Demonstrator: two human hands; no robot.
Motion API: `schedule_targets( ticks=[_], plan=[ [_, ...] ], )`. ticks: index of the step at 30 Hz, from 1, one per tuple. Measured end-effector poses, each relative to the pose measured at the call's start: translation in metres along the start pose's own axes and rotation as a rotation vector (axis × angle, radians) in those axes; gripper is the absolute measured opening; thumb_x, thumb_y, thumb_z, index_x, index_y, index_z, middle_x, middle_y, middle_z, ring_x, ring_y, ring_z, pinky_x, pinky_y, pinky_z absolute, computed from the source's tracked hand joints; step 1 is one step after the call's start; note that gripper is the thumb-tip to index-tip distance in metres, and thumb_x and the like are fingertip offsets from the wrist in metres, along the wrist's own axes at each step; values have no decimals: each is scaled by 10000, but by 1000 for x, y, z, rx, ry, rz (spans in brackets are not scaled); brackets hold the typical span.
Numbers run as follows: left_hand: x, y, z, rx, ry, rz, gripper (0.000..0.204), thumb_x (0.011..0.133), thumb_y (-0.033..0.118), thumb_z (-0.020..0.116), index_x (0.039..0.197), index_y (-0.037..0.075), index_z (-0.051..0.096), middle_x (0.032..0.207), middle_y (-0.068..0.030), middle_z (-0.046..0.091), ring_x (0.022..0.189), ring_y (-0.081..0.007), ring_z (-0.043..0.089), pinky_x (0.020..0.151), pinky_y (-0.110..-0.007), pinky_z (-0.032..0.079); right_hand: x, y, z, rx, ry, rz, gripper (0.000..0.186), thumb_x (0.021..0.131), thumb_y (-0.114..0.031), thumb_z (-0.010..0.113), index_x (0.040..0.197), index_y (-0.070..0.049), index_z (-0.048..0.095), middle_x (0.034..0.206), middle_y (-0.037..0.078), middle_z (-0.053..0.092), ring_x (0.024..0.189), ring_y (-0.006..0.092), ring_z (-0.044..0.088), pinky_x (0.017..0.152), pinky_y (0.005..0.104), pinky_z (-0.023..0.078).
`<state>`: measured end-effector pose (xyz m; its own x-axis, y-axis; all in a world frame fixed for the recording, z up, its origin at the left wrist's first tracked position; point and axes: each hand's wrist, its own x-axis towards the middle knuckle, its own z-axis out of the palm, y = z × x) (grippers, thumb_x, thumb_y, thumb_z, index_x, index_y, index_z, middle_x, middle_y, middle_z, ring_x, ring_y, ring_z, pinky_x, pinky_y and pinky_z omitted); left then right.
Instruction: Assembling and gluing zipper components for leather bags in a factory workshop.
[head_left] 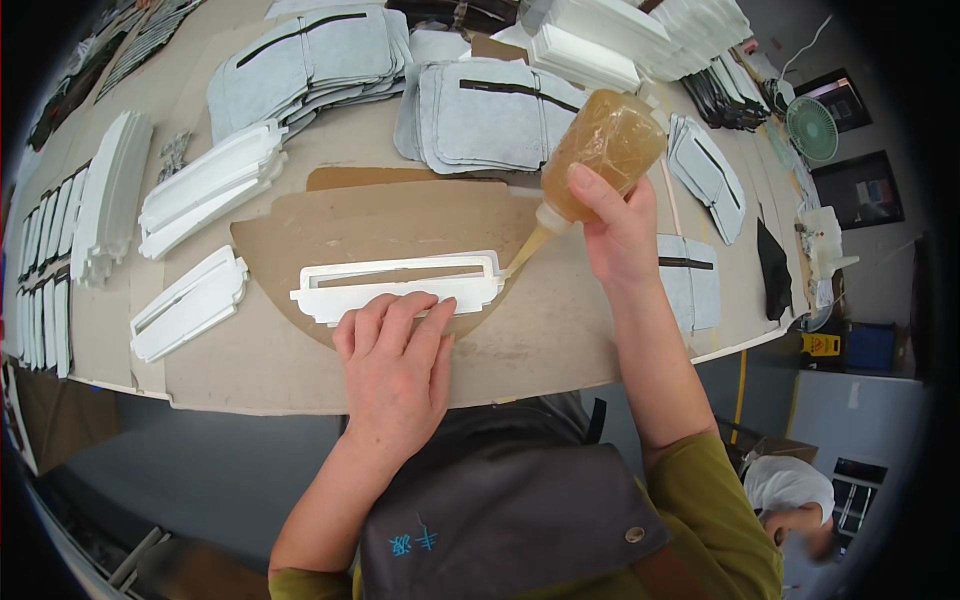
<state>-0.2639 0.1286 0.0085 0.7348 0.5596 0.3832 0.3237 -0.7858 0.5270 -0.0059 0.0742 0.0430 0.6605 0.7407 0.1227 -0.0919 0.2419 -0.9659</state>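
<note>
Cardboard-covered table (300, 370), left hand (395, 355) flat, fingers spread on white frame (400, 283), right hand (618, 225) gripping tilted glue bottle (600, 150)

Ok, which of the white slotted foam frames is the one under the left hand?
The single white slotted foam frame lying on the brown cardboard sheet, pressed by the left hand, with the amber glue bottle's nozzle at its right end; the others are stacked further left.
</note>
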Motion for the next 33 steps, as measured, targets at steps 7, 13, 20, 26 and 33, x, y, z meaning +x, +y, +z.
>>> schedule_targets(
  ticks=[7, 13, 20, 26, 33],
  plan=[
    [1, 2, 4, 69, -11, -27, 360, 833, 107, 756, 1190, 89, 713, 1194, -44, 625, 1125, -298, 548, 986, -452, 363, -1, -2, 14, -102, -131, -86, 500, 821, -172, 882, 1213, -25, 607, 1084, 61, 702, 960, 137, 672, 856, 297, 540],
    [1, 2, 4, 80, -5, -31, 353, 831, 121, 766, 1179, 95, 713, 1196, -42, 622, 1124, -299, 547, 985, -451, 366, -2, -13, -12, -98, -64, -87, 479, 826, -133, 848, 1222, -13, 608, 1064, 57, 709, 984, 161, 684, 906, 324, 541],
    [2, 2, 4, 66, -37, -20, 361, 858, 143, 756, 1204, 53, 701, 1252, -39, 612, 1194, -288, 530, 1044, -481, 358, 20, -53, -94, 1185, 123, 180, 505, 957, -378, 682, 1261, 5, 556, 1150, 157, 590, 1044, 326, 600, 818, 382, 532],
    [10, 2, 2, 104, -15, 8, 280, 847, 88, 745, 1126, 79, 718, 1183, -39, 635, 1166, -308, 551, 1029, -475, 361, -15, -92, -184, 967, 369, 71, 505, 951, -358, 701, 1265, 9, 555, 1157, 181, 578, 1047, 335, 596, 822, 376, 528],
    [18, 0, 0, 106, -19, 50, 229, 810, 78, 775, 1030, 75, 712, 1098, -40, 657, 1124, -301, 565, 1031, -478, 365, -70, -128, -338, 243, 510, 224, 545, 933, -365, 757, 1304, -5, 584, 1137, 125, 655, 975, 250, 636, 813, 355, 526]
  ],
)
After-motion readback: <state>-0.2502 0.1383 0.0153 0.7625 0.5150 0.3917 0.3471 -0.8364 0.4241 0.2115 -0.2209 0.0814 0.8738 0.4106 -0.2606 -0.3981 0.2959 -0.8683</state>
